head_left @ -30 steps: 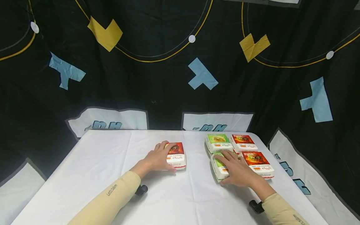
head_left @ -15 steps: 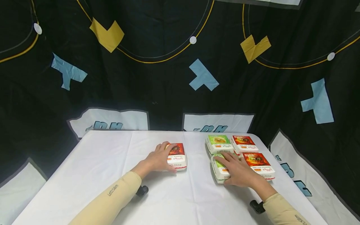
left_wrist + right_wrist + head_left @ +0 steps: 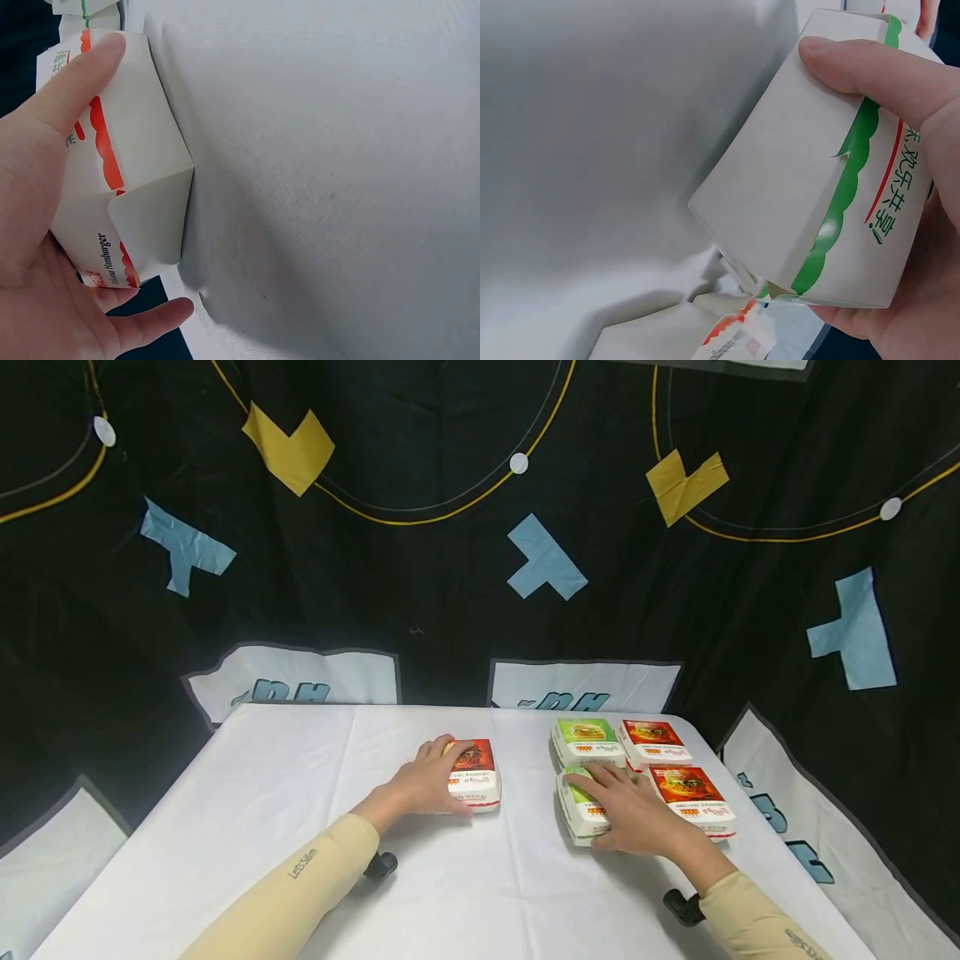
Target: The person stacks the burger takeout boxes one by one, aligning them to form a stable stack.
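Observation:
On the white table, my left hand [image 3: 422, 783] grips a white-and-red hamburger box [image 3: 478, 783] from its left side. The left wrist view shows the thumb across the front wall of that box [image 3: 142, 135]. Farther right, my right hand [image 3: 637, 814] holds a white-and-green burger box [image 3: 576, 817], covering much of its lid. In the right wrist view the thumb presses the front of the green-trimmed box [image 3: 795, 165], and the other fingers are mostly hidden behind it. Both boxes look upright and close to the tabletop.
Behind the held green box stands another green burger box [image 3: 587, 742]. Two red burger boxes, a far one [image 3: 656, 743] and a near one [image 3: 692, 797], stand to the right. The white tablecloth [image 3: 420, 902] ends at a black curtain [image 3: 442, 602].
The green box in my right hand has shifted slightly left, away from the near red box. My left hand and its box have hardly moved. The view has shifted a little.

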`<state>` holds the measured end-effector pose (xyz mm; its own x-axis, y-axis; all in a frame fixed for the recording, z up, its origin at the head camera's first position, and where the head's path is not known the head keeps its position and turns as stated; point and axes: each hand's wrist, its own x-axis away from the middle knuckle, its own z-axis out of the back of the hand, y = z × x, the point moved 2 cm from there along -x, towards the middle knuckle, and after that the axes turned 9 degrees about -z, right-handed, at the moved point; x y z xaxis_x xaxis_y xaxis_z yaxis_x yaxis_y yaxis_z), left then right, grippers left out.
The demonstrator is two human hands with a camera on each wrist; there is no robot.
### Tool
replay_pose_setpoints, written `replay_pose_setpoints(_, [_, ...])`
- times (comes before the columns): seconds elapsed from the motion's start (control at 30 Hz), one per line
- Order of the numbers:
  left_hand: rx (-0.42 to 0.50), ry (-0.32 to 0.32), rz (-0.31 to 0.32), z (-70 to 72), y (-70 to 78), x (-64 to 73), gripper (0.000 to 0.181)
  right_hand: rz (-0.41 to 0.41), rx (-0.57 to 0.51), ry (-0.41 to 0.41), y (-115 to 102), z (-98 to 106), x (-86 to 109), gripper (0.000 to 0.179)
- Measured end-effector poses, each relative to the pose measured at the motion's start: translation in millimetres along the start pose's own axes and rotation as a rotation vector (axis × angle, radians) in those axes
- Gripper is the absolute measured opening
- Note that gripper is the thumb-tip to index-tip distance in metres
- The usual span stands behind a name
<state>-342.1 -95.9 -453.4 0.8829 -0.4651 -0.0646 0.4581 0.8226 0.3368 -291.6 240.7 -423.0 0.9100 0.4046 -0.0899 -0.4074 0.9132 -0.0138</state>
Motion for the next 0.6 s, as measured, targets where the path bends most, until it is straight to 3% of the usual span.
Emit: replay_pose_setpoints(0.6, [-0.007,0.009,-0.014,3.4,2.0,2.2,0.113,0.026,-0.014,0.007,-25,18,-7.5,0.097])
